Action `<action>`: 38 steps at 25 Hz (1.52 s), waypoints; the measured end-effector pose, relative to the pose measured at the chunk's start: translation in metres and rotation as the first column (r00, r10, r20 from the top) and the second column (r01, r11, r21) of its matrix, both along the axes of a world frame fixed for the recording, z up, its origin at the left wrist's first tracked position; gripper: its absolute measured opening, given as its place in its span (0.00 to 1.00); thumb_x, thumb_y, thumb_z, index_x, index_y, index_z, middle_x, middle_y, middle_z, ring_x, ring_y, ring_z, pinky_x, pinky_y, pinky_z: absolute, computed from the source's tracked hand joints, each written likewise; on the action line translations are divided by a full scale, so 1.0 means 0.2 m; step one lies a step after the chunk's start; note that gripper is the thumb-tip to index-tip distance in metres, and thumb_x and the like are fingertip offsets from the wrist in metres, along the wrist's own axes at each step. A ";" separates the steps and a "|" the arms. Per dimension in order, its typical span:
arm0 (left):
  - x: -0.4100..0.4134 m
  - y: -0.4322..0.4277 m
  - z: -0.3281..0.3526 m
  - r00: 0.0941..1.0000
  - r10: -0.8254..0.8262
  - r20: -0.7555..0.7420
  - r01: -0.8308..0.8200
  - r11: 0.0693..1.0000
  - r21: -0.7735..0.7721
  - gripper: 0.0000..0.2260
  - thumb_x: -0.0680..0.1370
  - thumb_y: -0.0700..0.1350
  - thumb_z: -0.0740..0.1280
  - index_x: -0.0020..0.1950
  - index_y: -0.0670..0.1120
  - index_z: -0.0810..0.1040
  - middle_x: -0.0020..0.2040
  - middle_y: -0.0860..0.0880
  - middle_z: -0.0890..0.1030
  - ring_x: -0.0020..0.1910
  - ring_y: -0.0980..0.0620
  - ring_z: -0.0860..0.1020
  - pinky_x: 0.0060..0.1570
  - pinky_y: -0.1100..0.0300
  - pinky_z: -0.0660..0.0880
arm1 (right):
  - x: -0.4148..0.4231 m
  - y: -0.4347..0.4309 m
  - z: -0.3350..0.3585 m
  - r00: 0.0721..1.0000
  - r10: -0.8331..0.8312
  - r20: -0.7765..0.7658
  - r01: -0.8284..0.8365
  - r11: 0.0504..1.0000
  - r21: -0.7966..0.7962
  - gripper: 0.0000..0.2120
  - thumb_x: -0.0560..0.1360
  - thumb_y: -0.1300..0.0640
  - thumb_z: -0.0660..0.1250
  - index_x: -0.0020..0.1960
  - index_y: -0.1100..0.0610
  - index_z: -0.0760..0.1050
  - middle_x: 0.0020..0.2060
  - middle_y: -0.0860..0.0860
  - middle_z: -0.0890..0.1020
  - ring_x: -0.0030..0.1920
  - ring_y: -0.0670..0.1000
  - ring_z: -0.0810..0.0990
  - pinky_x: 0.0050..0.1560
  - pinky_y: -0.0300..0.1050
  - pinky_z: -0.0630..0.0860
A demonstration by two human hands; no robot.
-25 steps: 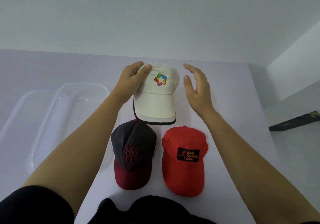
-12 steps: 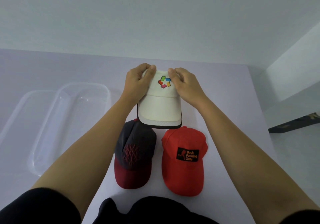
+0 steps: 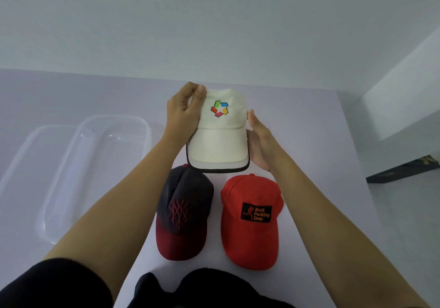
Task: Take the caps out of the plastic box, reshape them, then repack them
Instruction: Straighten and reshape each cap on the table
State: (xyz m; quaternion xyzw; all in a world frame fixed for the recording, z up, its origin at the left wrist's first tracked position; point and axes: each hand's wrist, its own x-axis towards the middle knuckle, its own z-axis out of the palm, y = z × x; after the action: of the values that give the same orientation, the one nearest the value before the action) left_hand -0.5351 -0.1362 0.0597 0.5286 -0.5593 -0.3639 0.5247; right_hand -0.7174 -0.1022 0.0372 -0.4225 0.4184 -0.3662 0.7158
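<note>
The white cap [image 3: 220, 126] is held up over the table [image 3: 309, 126] at about 12 o'clock from the other two caps, brim toward the person. The left hand [image 3: 183, 110] pinches the crown's left side, thumb on top and fingers curled behind. The right hand [image 3: 259, 145] lies open against the cap's right side, palm inward; its fingers are hidden behind the cap, so whether they grip cannot be told. The brim's edge overlaps the top of the dark cap [image 3: 184, 210], which lies at 7 o'clock from the white cap. The red cap [image 3: 251, 219] lies just beside the dark one, at 5 o'clock from the white cap. The clear box [image 3: 78, 145] sits empty at 9 o'clock, partly crossed by the left forearm, with what looks like its lid [image 3: 21, 164] further left.
</note>
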 end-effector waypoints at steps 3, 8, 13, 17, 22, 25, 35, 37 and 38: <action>-0.03 0.02 -0.01 0.998 0.049 0.026 -0.048 0.998 -0.028 0.12 0.79 0.48 0.62 0.35 0.55 0.72 0.28 0.58 0.72 0.31 0.59 0.69 0.35 0.63 0.68 | 0.04 -0.02 -0.03 0.987 -0.055 0.150 0.049 0.998 0.043 0.34 0.71 0.40 0.65 0.69 0.59 0.67 0.66 0.59 0.74 0.66 0.60 0.73 0.66 0.60 0.70; -0.04 0.01 0.02 0.998 -0.042 0.040 0.029 0.957 0.289 0.12 0.80 0.59 0.55 0.52 0.57 0.76 0.46 0.56 0.78 0.46 0.55 0.77 0.51 0.48 0.75 | 0.03 -0.06 -0.07 0.951 -0.186 0.248 0.160 0.980 0.122 0.38 0.66 0.46 0.74 0.69 0.62 0.66 0.66 0.63 0.73 0.65 0.64 0.73 0.65 0.67 0.67; -0.01 0.04 -0.02 0.899 -0.008 -0.438 0.379 0.514 0.769 0.30 0.74 0.66 0.59 0.63 0.43 0.71 0.59 0.43 0.78 0.55 0.40 0.80 0.49 0.39 0.78 | 0.00 -0.14 -0.10 0.928 -0.281 0.243 0.251 0.957 0.149 0.37 0.65 0.47 0.74 0.69 0.61 0.67 0.65 0.62 0.74 0.64 0.63 0.74 0.63 0.65 0.70; -0.01 0.01 -0.13 0.748 0.122 -0.652 0.464 0.606 0.646 0.16 0.77 0.50 0.66 0.59 0.41 0.77 0.48 0.44 0.85 0.45 0.48 0.85 0.43 0.52 0.82 | -0.02 -0.20 -0.11 0.964 -0.207 0.165 0.179 0.969 0.172 0.31 0.68 0.48 0.70 0.69 0.58 0.69 0.64 0.59 0.76 0.63 0.61 0.76 0.60 0.62 0.75; 0.04 -0.08 -0.30 0.751 0.147 -0.644 0.481 0.546 0.686 0.15 0.76 0.47 0.67 0.59 0.40 0.77 0.52 0.43 0.84 0.48 0.47 0.84 0.46 0.50 0.82 | -0.04 -0.25 -0.25 0.993 -0.047 0.106 0.015 0.958 0.285 0.38 0.57 0.56 0.80 0.65 0.50 0.70 0.60 0.52 0.80 0.57 0.57 0.80 0.48 0.60 0.79; 0.05 -0.12 -0.38 0.781 0.159 -0.603 0.460 0.507 0.729 0.16 0.76 0.45 0.67 0.62 0.39 0.74 0.56 0.41 0.81 0.54 0.42 0.81 0.50 0.43 0.79 | -0.03 -0.31 -0.37 0.990 -0.126 0.061 0.098 0.937 0.336 0.47 0.55 0.55 0.82 0.70 0.53 0.64 0.66 0.56 0.75 0.63 0.60 0.76 0.54 0.63 0.77; 0.07 -0.17 -0.55 0.952 -0.128 -0.280 0.307 0.342 0.888 0.17 0.72 0.36 0.64 0.61 0.44 0.73 0.55 0.47 0.78 0.50 0.50 0.77 0.44 0.59 0.75 | -0.05 -0.26 -0.57 0.977 0.017 -0.214 0.066 0.926 0.373 0.43 0.66 0.66 0.75 0.71 0.47 0.56 0.65 0.48 0.71 0.63 0.53 0.73 0.56 0.55 0.77; 0.06 -0.18 -0.56 0.945 -0.193 -0.264 0.319 0.376 0.870 0.16 0.73 0.36 0.65 0.61 0.44 0.73 0.56 0.49 0.79 0.51 0.51 0.77 0.44 0.60 0.74 | -0.08 -0.26 -0.58 0.967 0.009 -0.255 0.085 0.931 0.355 0.41 0.66 0.65 0.75 0.71 0.47 0.58 0.64 0.47 0.72 0.61 0.51 0.74 0.47 0.49 0.78; 0.05 -0.19 -0.57 0.948 -0.209 -0.241 0.308 0.398 0.864 0.16 0.73 0.38 0.66 0.61 0.44 0.73 0.56 0.49 0.79 0.51 0.51 0.77 0.45 0.60 0.74 | -0.08 -0.27 -0.59 0.956 0.014 -0.292 0.086 0.940 0.329 0.43 0.64 0.62 0.77 0.71 0.47 0.58 0.65 0.48 0.73 0.61 0.51 0.74 0.47 0.49 0.79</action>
State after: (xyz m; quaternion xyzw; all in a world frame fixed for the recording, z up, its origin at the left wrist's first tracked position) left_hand -0.5244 -0.1738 -0.0551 0.6139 -0.3326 -0.7041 0.1293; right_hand -0.7339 -0.1553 -0.0809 -0.3347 0.5832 -0.2361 0.7015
